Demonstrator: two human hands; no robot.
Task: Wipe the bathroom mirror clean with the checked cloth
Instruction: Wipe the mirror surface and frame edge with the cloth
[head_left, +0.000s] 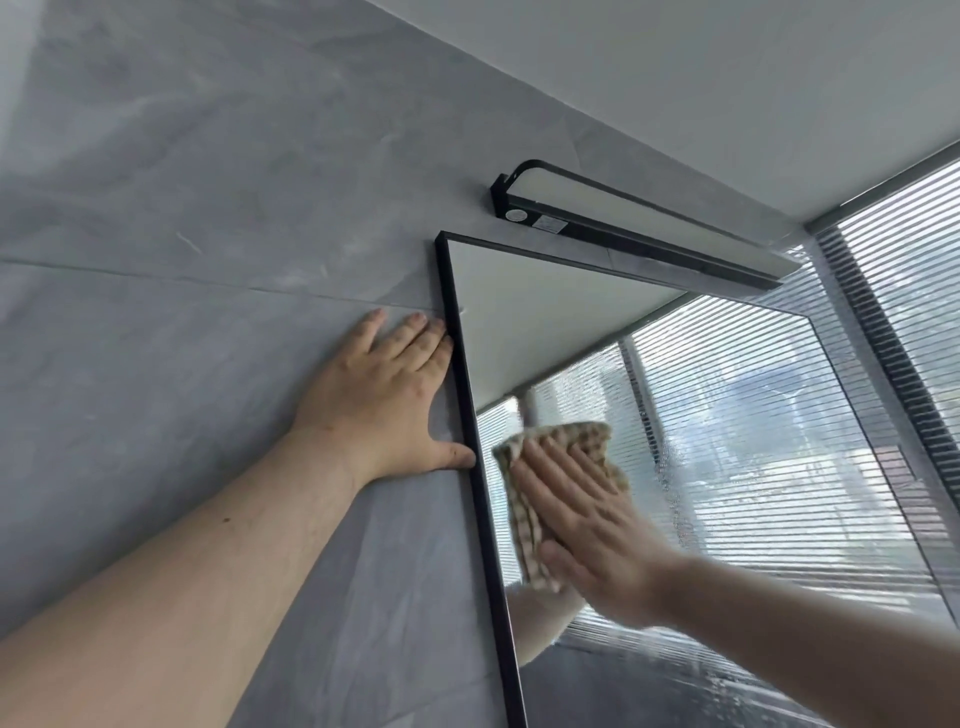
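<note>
Glossy glass mirror (545, 312) with droplet streaks, matt black frame (470, 415), woven checked cloth (566, 441), smooth grey stone-look wall (208, 208)

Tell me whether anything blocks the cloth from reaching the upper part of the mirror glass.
Nothing visible does. The right hand presses the checked cloth flat on the mirror, and the glass above it is bare up to the black frame. The wall light sits above the frame, off the glass. The left hand rests on the tiled wall beside the frame.

Nothing readable here, honestly. There's a small label (545, 224) on the black wall lamp (639, 228), but its print's way too tiny.
</note>
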